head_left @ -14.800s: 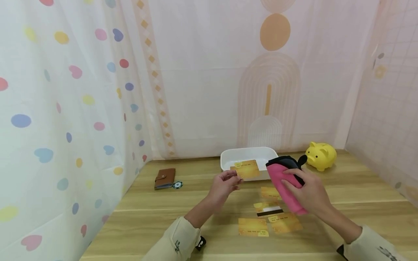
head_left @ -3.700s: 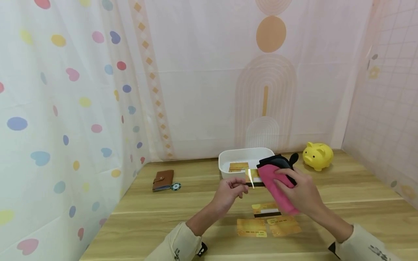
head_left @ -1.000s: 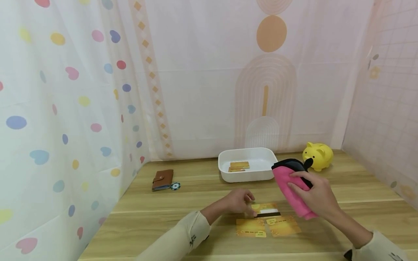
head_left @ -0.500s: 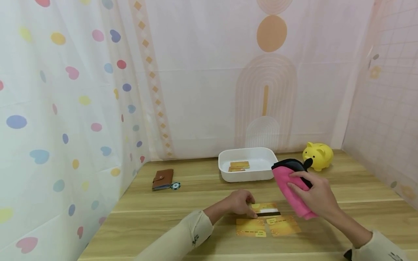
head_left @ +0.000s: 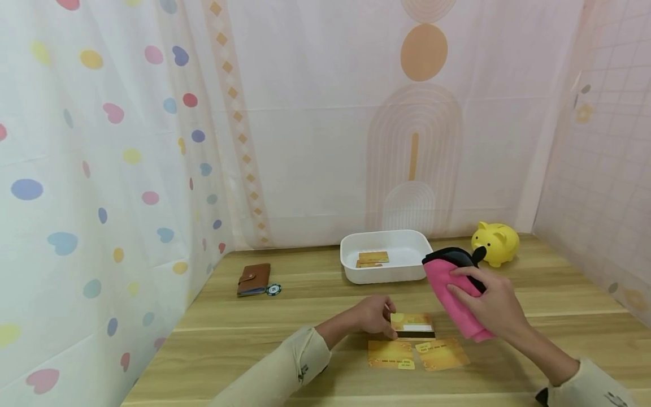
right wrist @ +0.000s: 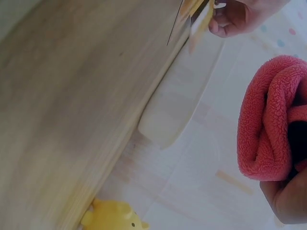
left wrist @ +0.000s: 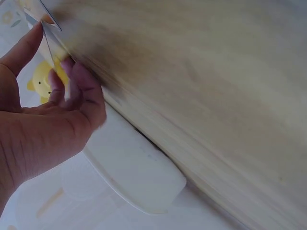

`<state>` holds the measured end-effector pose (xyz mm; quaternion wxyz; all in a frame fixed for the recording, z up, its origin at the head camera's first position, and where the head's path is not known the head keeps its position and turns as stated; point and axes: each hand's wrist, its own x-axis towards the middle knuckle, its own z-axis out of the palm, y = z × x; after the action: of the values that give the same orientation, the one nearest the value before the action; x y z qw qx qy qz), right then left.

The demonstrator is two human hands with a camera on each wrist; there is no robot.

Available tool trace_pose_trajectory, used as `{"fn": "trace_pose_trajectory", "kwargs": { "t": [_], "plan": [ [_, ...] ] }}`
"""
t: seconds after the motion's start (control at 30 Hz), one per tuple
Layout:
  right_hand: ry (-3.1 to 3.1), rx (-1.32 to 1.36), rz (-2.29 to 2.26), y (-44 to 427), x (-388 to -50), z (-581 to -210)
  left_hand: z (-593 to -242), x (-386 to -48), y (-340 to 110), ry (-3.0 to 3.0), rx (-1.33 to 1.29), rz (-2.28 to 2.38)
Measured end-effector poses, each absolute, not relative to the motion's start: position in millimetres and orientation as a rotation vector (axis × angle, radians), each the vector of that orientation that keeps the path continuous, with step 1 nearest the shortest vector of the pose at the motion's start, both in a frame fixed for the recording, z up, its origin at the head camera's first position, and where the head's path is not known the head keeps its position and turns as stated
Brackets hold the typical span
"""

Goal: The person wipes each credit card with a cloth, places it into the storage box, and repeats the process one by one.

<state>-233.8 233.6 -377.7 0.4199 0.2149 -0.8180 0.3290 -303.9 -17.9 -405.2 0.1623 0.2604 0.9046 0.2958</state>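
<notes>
In the head view my left hand (head_left: pixel 377 316) pinches the left edge of a yellow bank card (head_left: pixel 413 326), striped side up, lifted a little off the table. The left wrist view shows this card edge-on between thumb and fingers. Two more yellow cards, a left one (head_left: pixel 390 355) and a right one (head_left: pixel 442 354), lie flat just in front. My right hand (head_left: pixel 490 302) grips a folded pink fleece cloth (head_left: pixel 455 299) with black trim and a dark rounded tab, held above the table. Its thick plush folds fill the side of the right wrist view.
Behind the hands stands a white tray (head_left: pixel 386 275) with two yellow cards (head_left: pixel 373 258) inside. A yellow piggy bank (head_left: pixel 495 244) is at the back right. To the left lie a brown wallet (head_left: pixel 255 278) and a poker chip (head_left: pixel 274 289). Curtains (head_left: pixel 315 141) close the back.
A second ago the striped card lay flat; the left hand has raised it slightly. Earlier, the left hand held other cards near the cloth; now a second card shows in the tray.
</notes>
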Motion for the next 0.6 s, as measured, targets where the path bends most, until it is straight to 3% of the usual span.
{"fn": "trace_pose_trajectory", "kwargs": {
  "t": [0.37, 0.6],
  "plan": [
    [-2.069, 0.516, 0.826, 229, -233, -378, -404, -306, -26, 2.340, 0.726, 1.258],
    [-2.147, 0.483, 1.074, 216, -219, -374, -397, -306, -28, 2.295, 0.763, 1.392]
  ]
}}
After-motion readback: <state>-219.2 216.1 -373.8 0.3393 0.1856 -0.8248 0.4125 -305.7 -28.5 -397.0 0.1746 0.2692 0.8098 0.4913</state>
